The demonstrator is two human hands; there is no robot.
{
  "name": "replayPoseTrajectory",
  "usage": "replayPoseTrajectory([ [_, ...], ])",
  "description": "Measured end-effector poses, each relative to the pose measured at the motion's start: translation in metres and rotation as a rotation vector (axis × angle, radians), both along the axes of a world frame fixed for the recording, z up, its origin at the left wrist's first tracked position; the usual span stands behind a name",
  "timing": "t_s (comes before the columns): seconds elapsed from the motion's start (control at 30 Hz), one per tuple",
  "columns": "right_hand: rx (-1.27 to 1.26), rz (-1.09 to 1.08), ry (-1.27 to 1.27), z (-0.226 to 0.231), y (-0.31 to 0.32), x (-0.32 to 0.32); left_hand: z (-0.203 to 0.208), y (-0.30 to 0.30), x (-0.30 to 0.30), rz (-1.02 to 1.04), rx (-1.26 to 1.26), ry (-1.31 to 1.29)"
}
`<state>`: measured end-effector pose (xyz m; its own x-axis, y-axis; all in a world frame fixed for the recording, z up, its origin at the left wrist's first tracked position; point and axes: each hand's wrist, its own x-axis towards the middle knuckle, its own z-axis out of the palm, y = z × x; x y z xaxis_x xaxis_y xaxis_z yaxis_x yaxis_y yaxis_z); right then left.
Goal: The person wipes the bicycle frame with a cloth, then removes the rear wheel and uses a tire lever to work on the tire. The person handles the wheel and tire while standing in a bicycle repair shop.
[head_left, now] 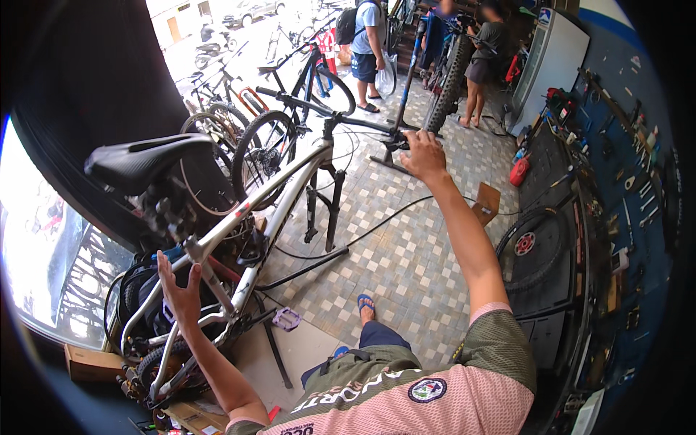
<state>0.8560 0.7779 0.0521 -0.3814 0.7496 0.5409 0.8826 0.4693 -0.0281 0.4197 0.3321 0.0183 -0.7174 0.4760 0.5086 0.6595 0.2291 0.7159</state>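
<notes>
A white mountain bike frame (293, 174) with a black saddle (148, 156) slants across the left, its front fork (332, 210) hanging without a wheel. My right hand (424, 154) is stretched forward, its fingers bent around the right end of the handlebar (362, 125) by the brake lever; its exact grip is partly hidden. Beside the seat tube, below the saddle, my left hand (181, 293) is raised with thumb and fingers apart, holding nothing. A purple pedal (287, 319) sticks out low on the frame's near side.
A black stand leg (312, 267) crosses the tiled floor. To the right, a wheel (533, 246) lies on a dark workbench beneath wall-hung tools (645, 196). Other bikes (264, 152) stand behind the frame. A person with a backpack (366, 43) and another (482, 65) stand farther back.
</notes>
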Motion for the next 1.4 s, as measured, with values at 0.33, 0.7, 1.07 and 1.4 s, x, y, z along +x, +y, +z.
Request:
replayPoseTrajectory([
  [0.33, -0.434, 0.0, -0.302, -0.042, 0.142, -0.002, 0.008, 0.077, -0.013, 0.203, 0.174, -0.133],
  [0.7, -0.261, 0.083, -0.248, -0.051, 0.154, 0.005, 0.009, 0.097, -0.057, 0.317, 0.196, 0.063],
  [1.07, -0.346, 0.093, -0.327, -0.007, 0.172, 0.036, 0.032, 0.12, -0.024, 0.302, 0.271, 0.157],
  [1.4, -0.307, 0.089, -0.36, 0.003, 0.181, 0.132, 0.028, 0.14, 0.07, 0.346, 0.261, 0.113],
])
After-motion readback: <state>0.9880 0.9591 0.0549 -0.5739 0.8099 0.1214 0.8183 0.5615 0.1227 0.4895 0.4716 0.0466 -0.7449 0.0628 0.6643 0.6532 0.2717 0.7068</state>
